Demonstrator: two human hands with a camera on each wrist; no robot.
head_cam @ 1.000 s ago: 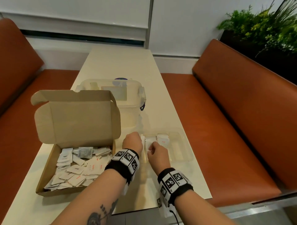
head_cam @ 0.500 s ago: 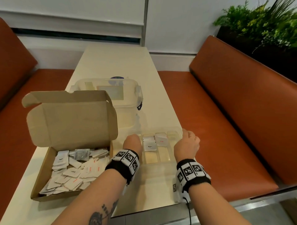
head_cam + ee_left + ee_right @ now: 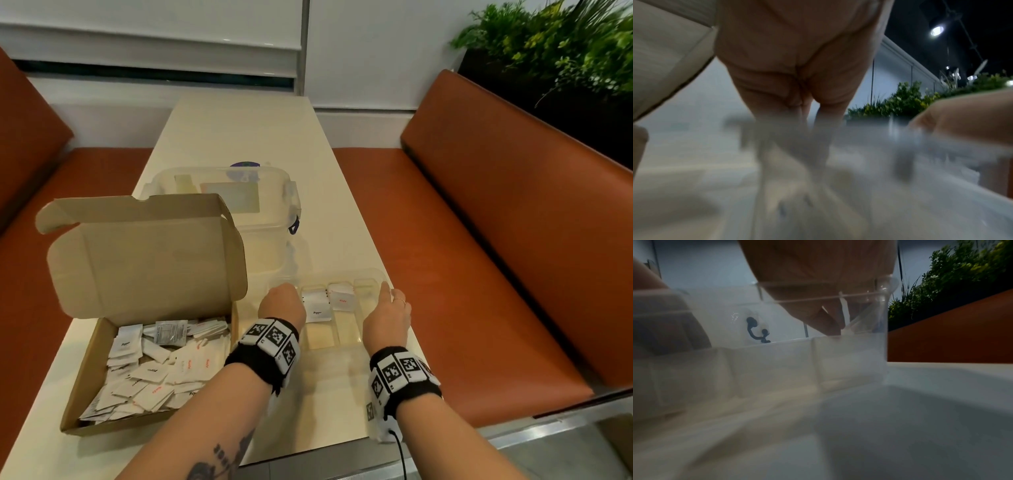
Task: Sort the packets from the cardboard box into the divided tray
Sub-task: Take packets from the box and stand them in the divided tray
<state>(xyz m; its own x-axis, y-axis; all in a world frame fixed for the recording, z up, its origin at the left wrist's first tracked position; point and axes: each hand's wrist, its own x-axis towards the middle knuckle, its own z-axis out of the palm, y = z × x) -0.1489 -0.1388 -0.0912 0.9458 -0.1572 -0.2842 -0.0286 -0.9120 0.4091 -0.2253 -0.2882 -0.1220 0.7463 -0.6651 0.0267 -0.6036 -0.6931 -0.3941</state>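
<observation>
I had my left hand (image 3: pixel 281 301) on the divided tray's (image 3: pixel 368 274) side nearest the cardboard box (image 3: pixel 85 383) and my right hand (image 3: pixel 388 313) on its opposite wall, fingers hooked over the rim, holding nothing else. Two packets (image 3: pixel 317 306) lay in the tray's middle compartments; most remained in the box beside it. I judged I was steadying the tray between picks, so next I needed to reach back to the box.

From where I watched, the raised lid (image 3: pixel 147 260) of the cardboard box (image 3: pixel 82 387) walled off its far side, so the packets (image 3: pixel 161 363) lay reachable only from above and the near edge. Both hands (image 3: pixel 282 303) (image 3: pixel 388 313) flanked the divided tray (image 3: pixel 342 274), leaving its middle compartments open from above. A clear bin (image 3: pixel 222 192) blocked the table (image 3: pixel 246 130) just beyond.
</observation>
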